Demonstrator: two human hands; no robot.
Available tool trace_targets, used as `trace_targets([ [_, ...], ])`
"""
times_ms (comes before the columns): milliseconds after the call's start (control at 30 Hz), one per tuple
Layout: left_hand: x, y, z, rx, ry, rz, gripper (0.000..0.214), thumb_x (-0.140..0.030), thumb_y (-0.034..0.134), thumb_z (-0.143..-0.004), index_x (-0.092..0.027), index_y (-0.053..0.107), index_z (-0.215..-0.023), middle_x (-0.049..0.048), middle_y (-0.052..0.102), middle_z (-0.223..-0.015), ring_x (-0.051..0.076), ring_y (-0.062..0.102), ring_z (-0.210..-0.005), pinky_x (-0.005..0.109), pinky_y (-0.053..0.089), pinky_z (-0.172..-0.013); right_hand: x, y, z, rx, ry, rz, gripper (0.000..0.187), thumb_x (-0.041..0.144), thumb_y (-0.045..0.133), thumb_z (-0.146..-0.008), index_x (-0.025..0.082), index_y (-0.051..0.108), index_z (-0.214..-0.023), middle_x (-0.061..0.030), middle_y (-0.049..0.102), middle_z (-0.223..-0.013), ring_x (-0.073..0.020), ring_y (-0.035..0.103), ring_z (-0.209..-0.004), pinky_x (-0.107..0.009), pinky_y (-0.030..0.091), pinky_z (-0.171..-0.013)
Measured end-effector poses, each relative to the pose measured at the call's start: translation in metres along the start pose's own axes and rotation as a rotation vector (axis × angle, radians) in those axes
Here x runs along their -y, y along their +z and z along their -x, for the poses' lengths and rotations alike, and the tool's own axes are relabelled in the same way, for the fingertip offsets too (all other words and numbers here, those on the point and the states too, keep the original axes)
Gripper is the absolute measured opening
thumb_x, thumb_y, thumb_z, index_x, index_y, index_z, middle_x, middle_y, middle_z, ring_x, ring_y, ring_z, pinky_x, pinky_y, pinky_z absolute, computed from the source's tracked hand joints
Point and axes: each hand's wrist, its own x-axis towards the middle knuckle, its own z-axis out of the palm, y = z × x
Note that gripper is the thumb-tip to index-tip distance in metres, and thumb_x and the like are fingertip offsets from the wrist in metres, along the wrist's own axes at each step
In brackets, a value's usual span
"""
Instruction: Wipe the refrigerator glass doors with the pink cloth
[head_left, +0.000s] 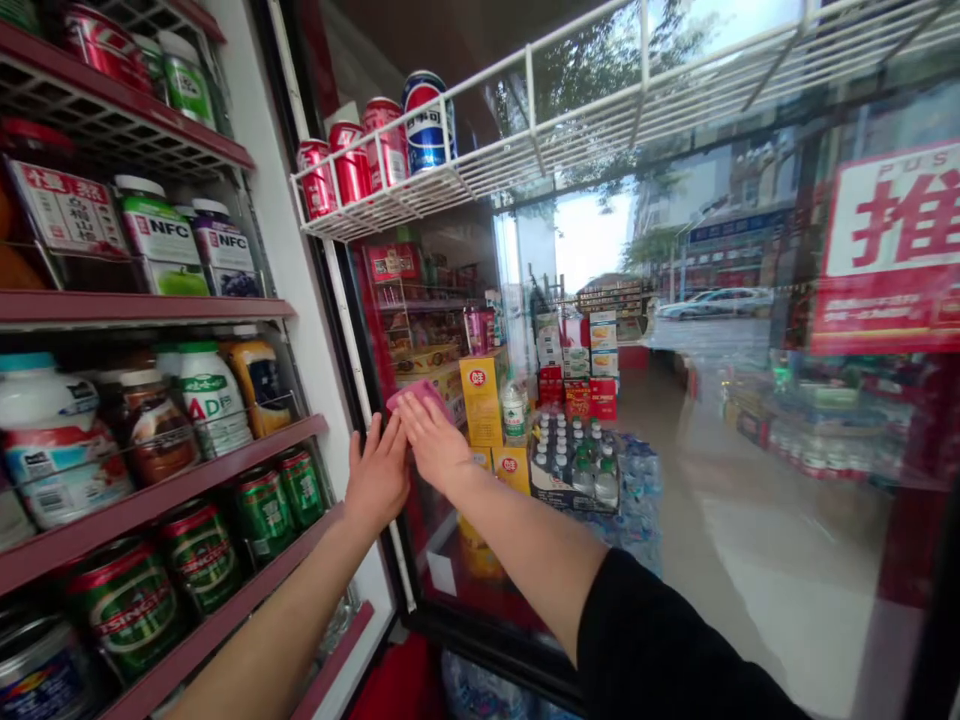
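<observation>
My right hand (pixel 433 440) lies flat, fingers together, over a pink cloth (pixel 427 389), holding it against the inside of the glass door (pixel 697 430) near its hinge-side edge. Only the cloth's upper and right edges show past the fingers. Just left of it, my left hand (pixel 380 478) has its fingers stretched upward beside the black door frame (pixel 367 370); its fingertips come close to the right hand. Whether the left fingers touch the frame or the cloth, I cannot tell. Above both hands, a white wire rack (pixel 480 175) runs across the door.
Red cans (pixel 351 163) and a blue Pepsi can (pixel 426 122) stand in the rack. To the left, cooler shelves (pixel 150 307) hold juice bottles and green beer cans (pixel 266 513). Through the glass appear yellow boxes (pixel 480 400) and bottled drinks (pixel 574 455). A red-and-white sign (pixel 892 250) hangs at right.
</observation>
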Motion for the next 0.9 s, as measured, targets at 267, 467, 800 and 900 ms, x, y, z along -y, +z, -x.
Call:
trace_targets([
  [267,-0.059,0.006,0.011,-0.02,-0.059,0.145,0.071,-0.017,0.041,-0.1,-0.011,0.035,-0.171,0.0129,0.032,-0.18,0.04,0.022,-0.169,0.068,0.021,-0.135,-0.02,-0.033,0.05,0.068,-0.021,0.082,0.07,0.013,0.038,-0.101,-0.001,0.031,-0.169,-0.0151,0.028,-0.182,-0.0244,0.009,-0.173,-0.044,-0.002,-0.143],
  [467,-0.121,0.0,0.033,-0.058,0.004,0.519,0.068,-0.021,0.052,-0.098,-0.019,0.046,-0.165,0.0138,0.038,-0.178,0.036,0.03,-0.167,0.064,0.025,-0.136,-0.042,-0.077,0.13,0.06,-0.008,0.071,0.075,0.018,0.045,-0.102,0.002,0.026,-0.172,-0.0149,0.027,-0.182,-0.0261,0.013,-0.173,-0.046,0.007,-0.143],
  [800,-0.244,0.0,0.034,0.037,-0.589,1.621,0.04,-0.035,0.083,-0.075,-0.02,0.064,-0.107,0.0083,0.077,-0.1,0.02,0.074,-0.087,0.035,0.06,-0.084,-0.075,-0.135,0.237,-0.047,0.006,0.174,0.065,0.015,0.048,-0.103,0.002,0.041,-0.166,-0.0164,0.045,-0.174,-0.0284,0.033,-0.167,-0.048,0.029,-0.139],
  [900,-0.268,-0.005,0.038,0.18,-0.55,1.798,0.04,-0.041,0.088,-0.07,-0.018,0.07,-0.096,0.0071,0.079,-0.091,0.019,0.073,-0.08,0.031,0.058,-0.078,-0.079,-0.154,0.264,-0.04,0.015,0.161,0.062,0.023,0.052,-0.106,0.004,0.045,-0.164,-0.016,0.05,-0.171,-0.0301,0.038,-0.165,-0.051,0.029,-0.139],
])
